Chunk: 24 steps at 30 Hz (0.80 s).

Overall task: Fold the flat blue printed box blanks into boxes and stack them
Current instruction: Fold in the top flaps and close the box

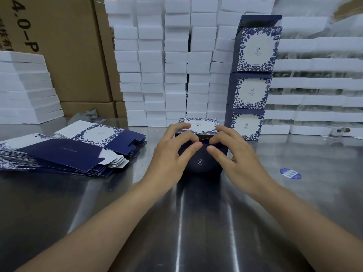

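A half-folded box (203, 162) stands on the steel table (196, 222), in the middle, a little nearer than the far wall of goods. Its near face is dark blue with a small round logo. Its top panel is white with a border of blue leaves. Between the top panel and the near face a dark gap is open.

Both hands hold this box. The left hand (172, 152) grips it from the left: the fingers are curled over the top edge and the thumb presses on the near face. The right hand (235, 152) grips it from the right in the same way, with the thumb on the near face. The two thumb tips are just beside each other, at the upper middle of the near face. I cannot tell if they touch.

To the left of the box, the flat blanks (64, 152) lie on the table in a fanned pile, well apart from the hands. The top ones show dark blue and printed white panels.

To the right and farther away, a stack (251, 81) of three folded boxes stands upright, one on another. The lid of the top one is open.

Behind all this, white foam blocks (176, 65) are piled in columns. Brown cartons (64, 46) stand at the far left. A round blue sticker (290, 173) lies on the table at the right.
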{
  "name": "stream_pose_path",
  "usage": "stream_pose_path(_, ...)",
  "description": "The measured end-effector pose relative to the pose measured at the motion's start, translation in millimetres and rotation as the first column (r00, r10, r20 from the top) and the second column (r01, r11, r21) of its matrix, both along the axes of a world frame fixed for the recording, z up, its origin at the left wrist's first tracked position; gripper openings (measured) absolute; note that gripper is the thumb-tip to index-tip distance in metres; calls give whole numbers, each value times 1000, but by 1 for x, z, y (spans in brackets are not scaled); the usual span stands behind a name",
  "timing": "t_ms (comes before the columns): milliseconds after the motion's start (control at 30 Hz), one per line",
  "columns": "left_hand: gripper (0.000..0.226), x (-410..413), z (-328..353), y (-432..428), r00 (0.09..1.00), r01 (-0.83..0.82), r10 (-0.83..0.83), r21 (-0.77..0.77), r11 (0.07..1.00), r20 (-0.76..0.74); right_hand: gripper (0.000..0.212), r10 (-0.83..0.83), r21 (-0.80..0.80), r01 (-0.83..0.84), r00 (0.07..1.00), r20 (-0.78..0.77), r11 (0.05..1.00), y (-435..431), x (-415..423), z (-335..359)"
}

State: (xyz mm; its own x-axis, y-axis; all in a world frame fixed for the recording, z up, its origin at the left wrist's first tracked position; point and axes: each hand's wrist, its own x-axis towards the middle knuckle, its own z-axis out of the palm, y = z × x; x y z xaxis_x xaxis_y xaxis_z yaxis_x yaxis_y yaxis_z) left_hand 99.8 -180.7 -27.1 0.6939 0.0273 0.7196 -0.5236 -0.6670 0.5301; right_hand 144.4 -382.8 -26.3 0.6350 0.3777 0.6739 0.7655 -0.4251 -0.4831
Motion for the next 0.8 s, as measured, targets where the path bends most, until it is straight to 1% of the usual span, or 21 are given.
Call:
stream_pose_path(100,7,0,1,1,1000,0,0,1,1000,2,2,17,1,-17,1000,-11,1000,0,0,1)
stream_pose_path(200,2,-1,1,8,999,40,-40,-1,999,10,7,51,44,-51,999,-1,998,-5,0,2)
stream_pose_path(300,4,-2,1,13,995,92,-94,-55,994,-32,4,74,69,-71,996,-45,995,-8,1,3)
stream_pose_path(433,12,-3,4,10,991,108,-118,-154,982,-58,5,49,56,-48,999,-16,997,-6,3,3)
stream_pose_path(533,7,-3,5,13,991,103,-115,-172,980,-63,7,67,74,-64,997,-38,995,-9,5,2)
stream_pose_path(600,6,-3,5,17,991,100,-114,-186,977,-67,7,85,109,-76,993,-84,991,-13,8,0)
stream_pose_path(700,11,-2,6,18,988,117,-135,-204,972,-76,19,67,105,-55,992,-111,993,-13,8,1)
stream_pose_path(733,11,-2,6,18,988,116,-133,-202,973,-73,20,60,103,-49,993,-107,994,-13,9,1)
stream_pose_path(800,4,-1,5,21,989,106,-126,-225,969,-75,12,68,126,-56,993,-94,991,-13,10,0)
